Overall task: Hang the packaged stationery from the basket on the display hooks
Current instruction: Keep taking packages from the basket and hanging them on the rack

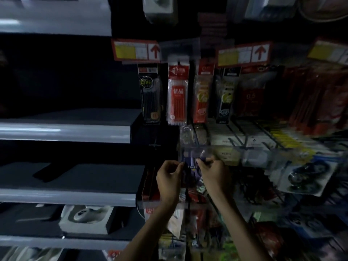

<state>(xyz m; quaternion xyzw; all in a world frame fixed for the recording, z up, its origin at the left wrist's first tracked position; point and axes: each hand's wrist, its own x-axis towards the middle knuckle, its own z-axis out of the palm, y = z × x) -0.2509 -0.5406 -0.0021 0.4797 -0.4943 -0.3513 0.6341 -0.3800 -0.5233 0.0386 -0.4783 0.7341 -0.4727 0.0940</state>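
– The left hand is curled, its fingertips pinching the left edge of a small dark packet. The right hand does the same on the other side, up near the top corner. Neither holds anything else.

– So where does the packet sit?

– Straight between the two hands, held upright at the front of the rack. It is just under a clear label strip and below the row where a red pen pack already hangs. The basket is not in view.

– How do you think it will handle?

– My guess is light, thin film over a card back, so it will flex and may slip if it is squeezed in the middle. The picture is dark and blurred, so I cannot read the pack or find its hang hole.

– Then where should one take hold?

– At the top, on the stiff header either side of the hole. That is roughly where the fingers are now. A grip there should keep the hole flat and facing the prong.

– And the hook itself?

– Wire display hooks stick out just to the right, behind the strip. I cannot tell which one the packet is meant for, or whether it is touching one yet.

– What is the risk?

– Film tearing at the hole, or neighbouring packs getting knocked.
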